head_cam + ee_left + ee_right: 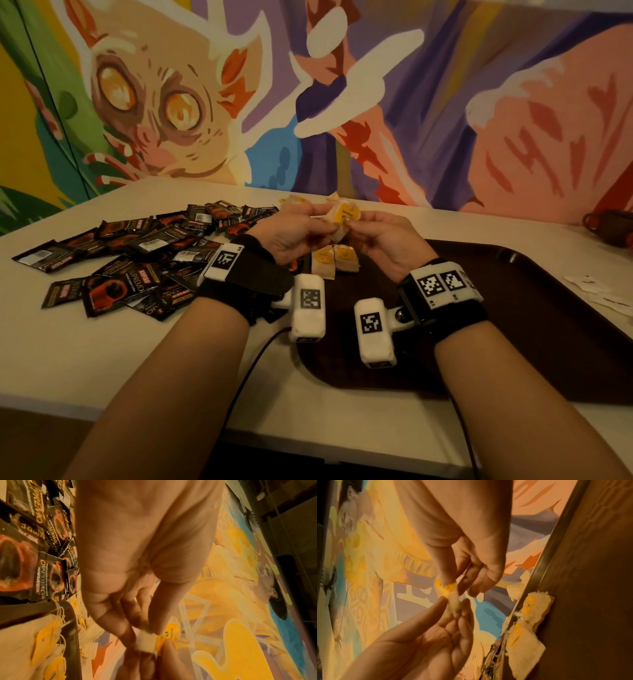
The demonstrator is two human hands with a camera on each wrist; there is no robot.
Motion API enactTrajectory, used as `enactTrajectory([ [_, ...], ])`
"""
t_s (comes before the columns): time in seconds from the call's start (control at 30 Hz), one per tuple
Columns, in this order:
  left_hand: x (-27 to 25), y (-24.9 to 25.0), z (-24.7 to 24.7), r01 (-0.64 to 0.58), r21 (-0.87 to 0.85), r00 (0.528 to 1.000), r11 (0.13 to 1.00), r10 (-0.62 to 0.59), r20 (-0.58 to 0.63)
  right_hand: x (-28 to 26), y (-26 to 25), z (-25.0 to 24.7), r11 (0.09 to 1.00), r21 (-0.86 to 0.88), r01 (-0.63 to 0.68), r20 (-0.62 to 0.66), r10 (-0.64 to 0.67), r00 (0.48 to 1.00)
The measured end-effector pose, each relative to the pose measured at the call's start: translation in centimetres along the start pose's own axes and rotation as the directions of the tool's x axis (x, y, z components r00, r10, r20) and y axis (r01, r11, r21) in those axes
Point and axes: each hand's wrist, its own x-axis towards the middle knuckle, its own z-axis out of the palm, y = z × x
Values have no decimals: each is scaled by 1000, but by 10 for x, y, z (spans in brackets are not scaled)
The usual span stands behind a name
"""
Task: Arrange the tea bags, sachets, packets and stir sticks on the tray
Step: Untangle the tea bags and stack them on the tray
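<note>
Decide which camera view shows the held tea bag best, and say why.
The head view: the tea bag faces the camera, yellow tag showing, pinched between the left hand and the right hand. The left wrist view shows only a blurred corner; the right wrist view shows it edge-on and blurred.

Dim warm amber light; head view sharp, edges bowed; both wrist views motion-blurred, orange-tinted, strongly distorted.

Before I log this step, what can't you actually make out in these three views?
- Tea bag print: head view, too small.
- More tea bags behind both hands: partly hidden.
- Pale papers right of tray: cut by the edge.
- Stir sticks: none identifiable.
</note>
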Motion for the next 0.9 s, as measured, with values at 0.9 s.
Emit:
enactTrajectory([
  [0.9,16,-3,-19,317,-93,948,944,-316,25,56,5,-9,289,-834,-471,-326,429,842],
])
